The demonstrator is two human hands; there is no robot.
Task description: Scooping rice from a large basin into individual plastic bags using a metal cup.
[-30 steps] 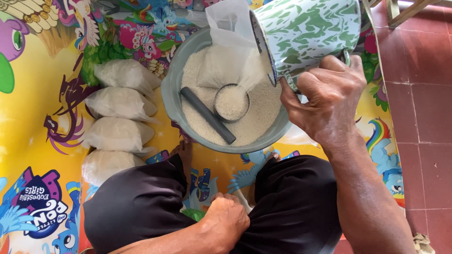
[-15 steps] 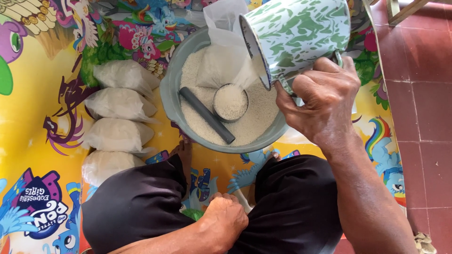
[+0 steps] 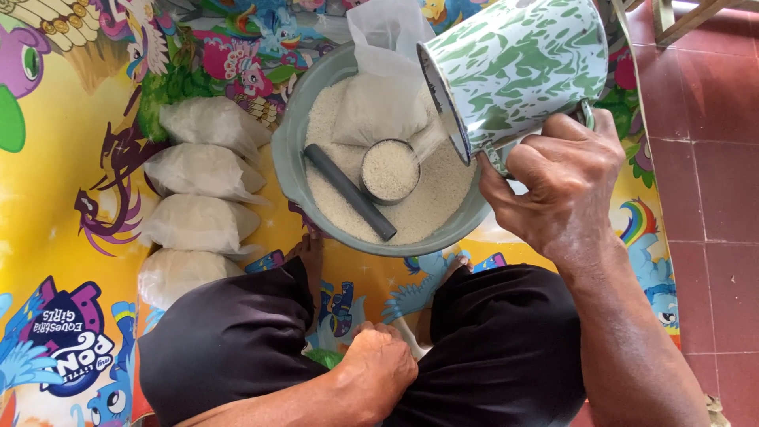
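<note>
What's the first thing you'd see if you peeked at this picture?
The big green-and-white mug, tipped over a grey bowl of white rice in the right hand. In the bowl lie a small round scoop and a clear bag with rice in it. Four filled bags line up to the left on a bright cartoon mat, and the left hand rests low between the knees.

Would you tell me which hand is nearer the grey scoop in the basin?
Right. The right hand holds the mug beside the grey scoop; the left hand rests between the knees.
</note>
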